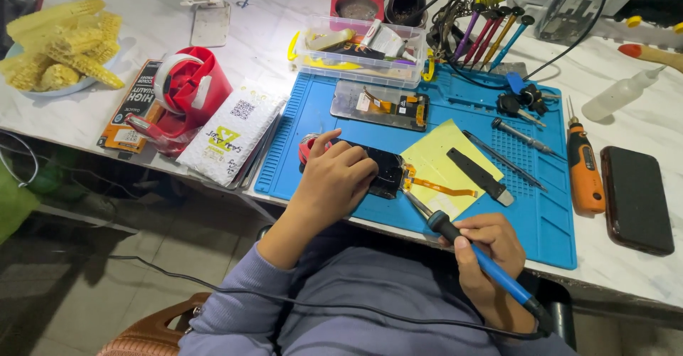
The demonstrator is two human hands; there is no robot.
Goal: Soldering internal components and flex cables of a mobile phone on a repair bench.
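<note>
On the blue mat (555, 221), at 6 o'clock of the desk (640, 142), a dark phone screen (388, 171) lies flat with its orange flex cable (441, 187) over a yellow sheet (441, 150). The step seems to be soldering at the cable joint; the next move would need a steady, light touch of the tip. The left hand (338, 174) is half closed, fingers pressing on the screen. The right hand (491, 253), at 5 o'clock, is closed around the blue soldering iron (469, 246), tip near the joint.
</note>
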